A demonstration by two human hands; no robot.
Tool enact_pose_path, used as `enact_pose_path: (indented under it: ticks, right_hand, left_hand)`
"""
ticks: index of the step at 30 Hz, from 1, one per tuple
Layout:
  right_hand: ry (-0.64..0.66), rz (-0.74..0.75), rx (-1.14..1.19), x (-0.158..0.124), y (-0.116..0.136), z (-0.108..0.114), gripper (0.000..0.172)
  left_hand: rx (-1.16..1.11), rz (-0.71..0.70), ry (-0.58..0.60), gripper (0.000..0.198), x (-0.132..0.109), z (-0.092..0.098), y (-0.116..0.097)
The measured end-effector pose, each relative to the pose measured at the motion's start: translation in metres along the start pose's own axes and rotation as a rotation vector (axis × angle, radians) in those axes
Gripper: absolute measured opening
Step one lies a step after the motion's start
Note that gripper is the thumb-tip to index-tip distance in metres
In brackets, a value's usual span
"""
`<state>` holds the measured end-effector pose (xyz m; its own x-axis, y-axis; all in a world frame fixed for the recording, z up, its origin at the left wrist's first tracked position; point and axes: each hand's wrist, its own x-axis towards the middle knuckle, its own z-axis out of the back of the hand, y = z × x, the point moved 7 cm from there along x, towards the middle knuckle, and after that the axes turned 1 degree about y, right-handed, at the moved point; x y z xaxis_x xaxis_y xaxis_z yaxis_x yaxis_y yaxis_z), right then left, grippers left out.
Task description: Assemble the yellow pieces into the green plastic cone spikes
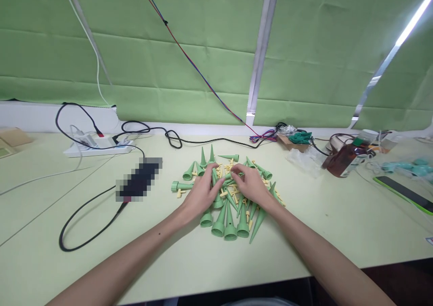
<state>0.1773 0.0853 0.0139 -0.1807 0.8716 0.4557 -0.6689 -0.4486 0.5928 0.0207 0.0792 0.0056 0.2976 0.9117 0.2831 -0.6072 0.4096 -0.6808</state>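
Head view, left hand: the left hand [202,189] arched over the left part of the pile, thumb and fingers curled about a green spike; whether it was truly gripped, I could not tell.
Right hand: the right hand [252,185] leaned in from the right, fingertips bent down among the pieces and close to the left hand's thumb; a firm hold on any piece could not be made out.
Green spikes: the green spikes [230,227] lay heaped at the middle of the table [189,265], under and around both hands; several at the near side had their wide open ends turned near, and two at the far left stood point up.
Yellow pieces: the small yellow pieces [223,194] were scattered through the heap, some T-shaped; one lay at its left edge, just beside a spike on its side.
Left of the table: a black device [140,180], blurred over, lay with a black cable [86,248] looping near from it; farther back sat a white power strip [98,150].
Right of the table: a brown bottle [345,160] lay tilted beside a clear plastic bag [306,162]; a green-edged phone [404,194] lay farther right.
Far side: green blinds [203,71] hung behind, with red and blue wires [198,70] slanting across them.
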Motion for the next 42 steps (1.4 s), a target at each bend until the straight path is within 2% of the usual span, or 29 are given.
enact_pose_path:
  ticks: [12,18,25,32,38,42]
  right_hand:
    - [0.019,0.029,-0.042,-0.002,0.005,-0.001,0.015]
    - [-0.021,0.050,-0.026,-0.002,0.013,0.006,0.015]
    - [-0.035,0.043,-0.010,-0.002,0.016,0.009,0.016]
    - [-0.078,0.069,0.019,-0.005,0.026,0.015,0.020]
    - [-0.105,0.062,0.008,-0.007,0.028,0.016,0.023]
    - [-0.102,0.068,-0.040,-0.007,0.024,0.013,0.019]
  left_hand:
    - [-0.055,-0.069,-0.008,0.038,0.000,0.001,-0.009]
    - [0.021,-0.118,-0.017,0.037,-0.001,0.000,-0.010]
    - [0.100,-0.159,-0.124,0.025,-0.003,0.008,-0.014]
    - [0.140,-0.240,-0.107,0.015,-0.005,0.005,-0.022]
    - [0.150,-0.252,-0.117,0.014,-0.005,0.005,-0.024]
    - [0.150,-0.232,-0.119,0.015,-0.005,0.005,-0.022]
